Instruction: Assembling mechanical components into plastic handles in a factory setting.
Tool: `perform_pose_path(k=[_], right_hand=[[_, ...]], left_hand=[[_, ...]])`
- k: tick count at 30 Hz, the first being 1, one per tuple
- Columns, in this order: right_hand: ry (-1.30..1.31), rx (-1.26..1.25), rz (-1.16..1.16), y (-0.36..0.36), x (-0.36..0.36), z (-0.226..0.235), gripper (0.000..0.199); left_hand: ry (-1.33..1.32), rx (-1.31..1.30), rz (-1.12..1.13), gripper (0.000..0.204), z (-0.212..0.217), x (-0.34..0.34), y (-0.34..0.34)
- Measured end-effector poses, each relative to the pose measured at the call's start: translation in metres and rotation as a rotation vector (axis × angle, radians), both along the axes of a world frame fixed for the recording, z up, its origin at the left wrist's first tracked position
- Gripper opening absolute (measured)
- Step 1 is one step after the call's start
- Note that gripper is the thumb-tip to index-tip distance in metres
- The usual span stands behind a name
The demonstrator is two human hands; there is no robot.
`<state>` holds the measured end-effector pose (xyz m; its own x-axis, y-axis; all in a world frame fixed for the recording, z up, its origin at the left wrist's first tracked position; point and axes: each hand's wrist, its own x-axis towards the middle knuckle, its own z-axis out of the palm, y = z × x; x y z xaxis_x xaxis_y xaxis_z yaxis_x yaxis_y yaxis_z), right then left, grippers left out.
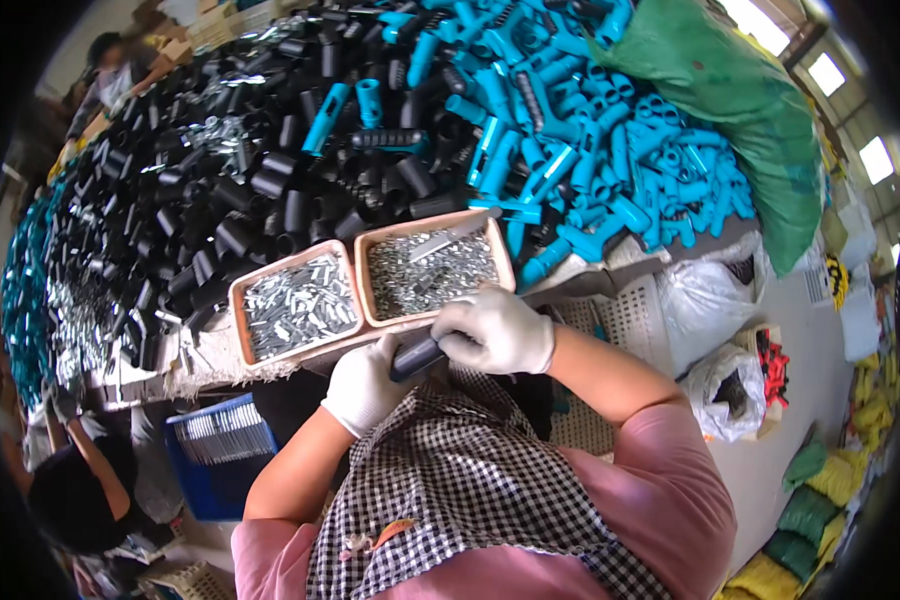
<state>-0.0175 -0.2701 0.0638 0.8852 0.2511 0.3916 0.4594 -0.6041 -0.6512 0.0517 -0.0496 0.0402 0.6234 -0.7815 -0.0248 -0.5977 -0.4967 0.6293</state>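
Note:
Close in front of my apron, both gloved hands are on one black plastic tube (416, 358). My left hand (367, 384) wraps its left end, with the fingers closed around it. At the other end, my right hand (497, 332) grips the tube with bent fingers; whether a small part is also pinched there, I cannot make out. Just beyond my hands stand two shallow trays. The left tray (243, 330) holds thin silvery metal strips. In the right tray (363, 282) are many tiny metal pieces, with a flat grey strip (454, 236) lying across the top.
Black tubes (295, 211) and teal plastic handles (620, 160) are heaped behind the trays. A green sack (730, 110) leans at the far right. White bags (710, 305) and red parts (773, 368) stand right. A blue crate (220, 412) and a co-worker (90, 480) are at left.

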Motion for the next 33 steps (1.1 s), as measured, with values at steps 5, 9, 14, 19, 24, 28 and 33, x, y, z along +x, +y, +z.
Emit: perform_pose_path(k=[5, 9, 14, 19, 24, 28, 33], right_hand=[[0.039, 0.161, 0.040, -0.016, -0.022, -0.012, 0.067], [-0.040, -0.238, -0.185, -0.085, -0.038, 0.004, 0.075], [0.119, -1.066, -0.514, -0.191, -0.048, -0.034, 0.071], [0.253, -0.769, -0.567, -0.199, -0.044, -0.034, 0.084], [0.106, 0.216, -0.523, -0.179, -0.061, -0.019, 0.068], [0.817, 0.975, -0.186, -0.120, -0.079, 0.046, 0.062], [1.070, 0.692, -0.070, -0.069, -0.070, 0.037, 0.047]], left_hand=[[0.275, -0.013, -0.136, 0.047, 0.002, 0.004, -0.013], [0.357, -0.063, -0.116, 0.051, -0.013, -0.001, -0.022], [0.410, -0.023, -0.117, 0.050, -0.012, -0.006, -0.028], [0.370, -0.059, -0.139, 0.051, -0.013, -0.017, -0.032], [0.282, -0.025, -0.102, 0.051, -0.008, -0.015, -0.027], [-0.024, 0.050, -0.149, 0.042, -0.006, -0.008, -0.016], [-0.251, 0.117, -0.295, 0.035, -0.001, -0.009, -0.003]])
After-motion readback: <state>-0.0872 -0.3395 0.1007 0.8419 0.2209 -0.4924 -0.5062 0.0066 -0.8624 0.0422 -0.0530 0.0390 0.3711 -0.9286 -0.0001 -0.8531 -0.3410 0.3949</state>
